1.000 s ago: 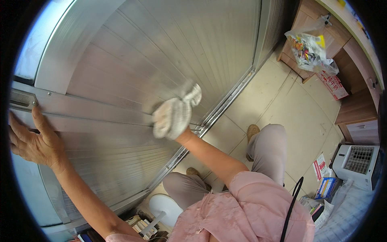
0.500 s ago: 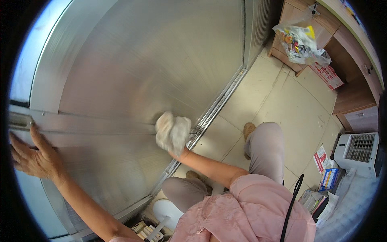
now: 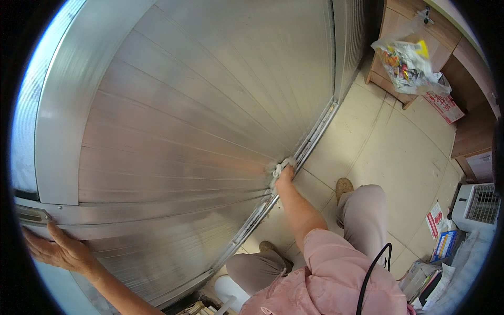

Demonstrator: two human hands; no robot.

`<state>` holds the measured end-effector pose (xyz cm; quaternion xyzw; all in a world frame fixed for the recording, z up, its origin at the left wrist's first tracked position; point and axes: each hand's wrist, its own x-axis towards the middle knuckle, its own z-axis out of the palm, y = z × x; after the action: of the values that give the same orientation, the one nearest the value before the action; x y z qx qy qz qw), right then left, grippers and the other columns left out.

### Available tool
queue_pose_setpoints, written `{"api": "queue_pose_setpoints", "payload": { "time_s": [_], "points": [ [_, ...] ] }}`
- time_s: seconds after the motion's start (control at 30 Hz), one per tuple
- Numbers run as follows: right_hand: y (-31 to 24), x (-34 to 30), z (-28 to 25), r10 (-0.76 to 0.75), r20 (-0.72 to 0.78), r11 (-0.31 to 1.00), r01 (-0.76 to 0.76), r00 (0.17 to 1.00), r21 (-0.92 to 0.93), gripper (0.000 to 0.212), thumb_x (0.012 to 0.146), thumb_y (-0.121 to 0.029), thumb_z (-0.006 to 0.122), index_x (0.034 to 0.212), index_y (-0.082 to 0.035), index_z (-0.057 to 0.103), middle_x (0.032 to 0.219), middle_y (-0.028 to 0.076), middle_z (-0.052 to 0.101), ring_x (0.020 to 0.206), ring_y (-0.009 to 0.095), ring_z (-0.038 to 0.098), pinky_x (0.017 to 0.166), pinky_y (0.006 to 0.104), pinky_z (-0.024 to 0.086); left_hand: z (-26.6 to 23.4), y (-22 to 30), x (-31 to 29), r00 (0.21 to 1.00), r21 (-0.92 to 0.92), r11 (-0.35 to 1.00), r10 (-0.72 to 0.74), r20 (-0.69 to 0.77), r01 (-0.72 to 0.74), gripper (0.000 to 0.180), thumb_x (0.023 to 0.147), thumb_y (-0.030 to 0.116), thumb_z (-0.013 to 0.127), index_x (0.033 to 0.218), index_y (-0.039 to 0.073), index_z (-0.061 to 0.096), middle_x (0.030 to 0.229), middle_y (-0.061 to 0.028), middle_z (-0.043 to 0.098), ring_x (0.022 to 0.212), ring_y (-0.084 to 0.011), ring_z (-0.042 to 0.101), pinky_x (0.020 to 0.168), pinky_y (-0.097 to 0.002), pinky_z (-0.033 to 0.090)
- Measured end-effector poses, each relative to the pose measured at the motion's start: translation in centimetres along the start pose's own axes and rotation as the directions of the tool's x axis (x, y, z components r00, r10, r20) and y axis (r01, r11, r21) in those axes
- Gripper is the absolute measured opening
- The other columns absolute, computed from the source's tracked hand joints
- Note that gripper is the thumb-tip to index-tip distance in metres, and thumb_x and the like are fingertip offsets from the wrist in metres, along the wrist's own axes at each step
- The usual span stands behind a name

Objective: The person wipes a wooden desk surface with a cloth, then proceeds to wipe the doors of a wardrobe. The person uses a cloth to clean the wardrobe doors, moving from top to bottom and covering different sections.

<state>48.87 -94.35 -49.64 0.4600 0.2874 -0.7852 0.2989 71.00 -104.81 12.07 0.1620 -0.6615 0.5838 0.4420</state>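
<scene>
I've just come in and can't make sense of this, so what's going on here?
Someone in a pink top is holding a bunched whitish cloth in the right hand, low against a ribbed metal panel, next to the floor track. The left hand is spread out right by the recessed handle, away at the picture's left edge.

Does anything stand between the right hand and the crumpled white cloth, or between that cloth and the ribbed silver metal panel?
Nothing visible does: the right hand grips the crumpled white cloth, which appears to meet the ribbed silver metal panel at its foot, beside the grey metal floor track.
</scene>
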Motion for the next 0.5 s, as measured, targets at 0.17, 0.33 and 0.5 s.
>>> {"api": "queue_pose_setpoints", "payload": {
  "time_s": [0.17, 0.33, 0.5],
  "points": [
    [-6.9, -2.5, 6.7, -0.442, 0.046, 0.885, 0.444, 0.896, -0.136, 0.026, 0.095, -0.022, 0.044, 0.113, -0.005, 0.053, 0.109, 0.008, 0.055, 0.099, 0.023, 0.052, 0.089, 0.0346, 0.041, -0.5, 3.4, 2.4, 0.999, -0.049, 0.999, 0.010, -0.035, -0.012, 0.072, 0.092, 0.063, 0.030, 0.143, 0.013, 0.036, 0.144, -0.0179, 0.037, 0.138, -0.0335, 0.026, 0.116, -0.0499, 0.014],
    [-9.5, -17.8, 12.4, -0.738, 0.566, 0.410, 0.910, 0.367, -0.056, 0.024, 0.093, -0.019, 0.049, 0.109, -0.001, 0.054, 0.108, 0.013, 0.054, 0.102, 0.029, 0.050, 0.092, 0.0411, 0.037, -1.0, 3.5, 1.8, 0.999, -0.081, 0.997, -0.019, -0.026, 0.016, 0.069, 0.092, 0.060, 0.035, 0.143, 0.013, 0.037, 0.144, -0.0200, 0.037, 0.140, -0.0339, 0.023, 0.116, -0.0499, 0.010],
    [-9.4, -33.8, 16.1, -0.477, 0.636, -0.526, 0.776, -0.607, 0.347, 0.026, 0.086, -0.029, 0.058, 0.094, -0.005, 0.061, 0.118, 0.017, 0.054, 0.114, 0.037, 0.046, 0.094, 0.0533, 0.032, -1.0, 4.4, 2.9, 0.996, -0.091, 0.993, -0.079, -0.030, 0.076, 0.066, 0.092, 0.060, 0.037, 0.143, 0.018, 0.036, 0.146, -0.0195, 0.033, 0.138, -0.0403, 0.022, 0.114, -0.0537, 0.012]
  ]
}}
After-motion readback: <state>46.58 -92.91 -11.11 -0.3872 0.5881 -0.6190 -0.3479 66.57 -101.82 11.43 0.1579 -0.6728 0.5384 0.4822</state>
